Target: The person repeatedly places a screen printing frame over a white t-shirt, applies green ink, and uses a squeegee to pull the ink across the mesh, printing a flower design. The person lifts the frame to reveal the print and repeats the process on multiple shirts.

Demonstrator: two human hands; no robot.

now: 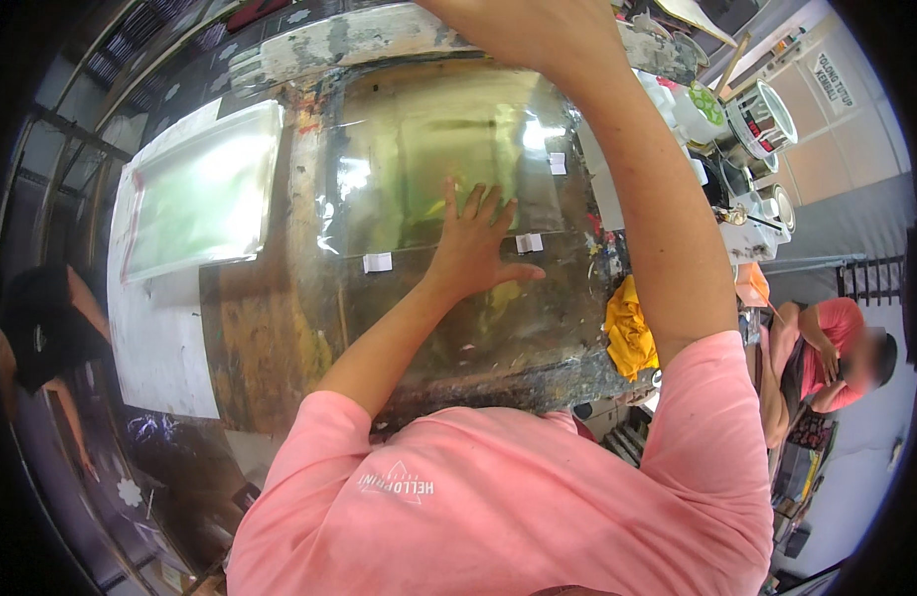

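Note:
My left hand (471, 236) lies flat with its fingers spread on a clear, glossy plastic sheet (409, 159) on the worktable. Small white tabs sit at the sheet's edges: one tab (377, 262) left of my wrist, another tab (529, 242) by my thumb, and a third tab (558, 163) on the right side. My right arm stretches across to the far side, where my right hand (523, 25) is over the worn, paint-stained wooden bar (369, 42). Its fingers are cut off by the upper edge, so what they touch is hidden.
At left, a stack of clear sheets (202, 194) rests on a white board (165, 343). A crumpled yellow cloth (632, 330) lies at the table's right edge. White buckets (761, 119) and containers stand beyond. One person (826, 348) sits at right; another person (51, 328) is at left.

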